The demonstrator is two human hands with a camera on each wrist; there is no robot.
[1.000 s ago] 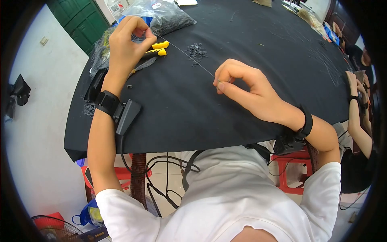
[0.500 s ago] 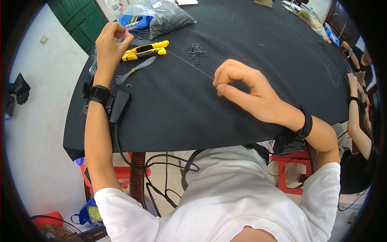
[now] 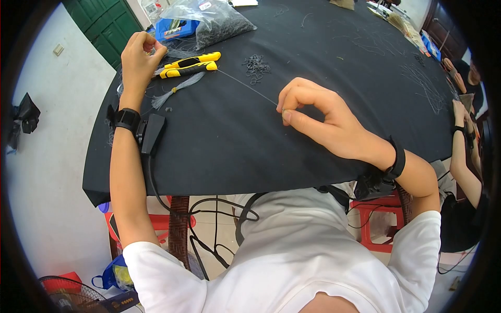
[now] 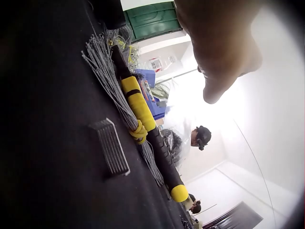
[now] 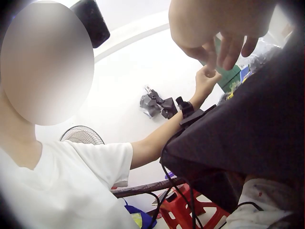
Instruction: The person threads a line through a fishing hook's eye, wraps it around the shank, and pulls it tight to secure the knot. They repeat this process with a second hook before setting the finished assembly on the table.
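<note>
A thin grey line (image 3: 244, 85) stretches slantwise above the table between my two hands. My right hand (image 3: 327, 119) pinches its near end between thumb and forefinger, with the other fingers curled. At the far left, my left hand (image 3: 140, 61) has thumb and forefinger together at the line's other end. In the left wrist view the line (image 4: 255, 157) shows against the white wall. Pliers with yellow and black handles (image 3: 189, 67) lie beside my left hand, their head hidden behind it. Just nearer is a bundle of grey strands (image 3: 180, 88) tied with a yellow band.
A small pile of dark wire-like loops (image 3: 255, 67) lies beyond the line. Farther back are a clear bag of dark pieces (image 3: 222, 26) and a blue box (image 3: 175, 29). A small ridged grey piece (image 4: 112, 147) lies near the bundle. Another person's arm (image 3: 460, 141) is at the right.
My left hand has moved left, drawing away from the right hand and uncovering the pliers, bundle and blue box. The right hand has stayed nearly still, pinching the line.
</note>
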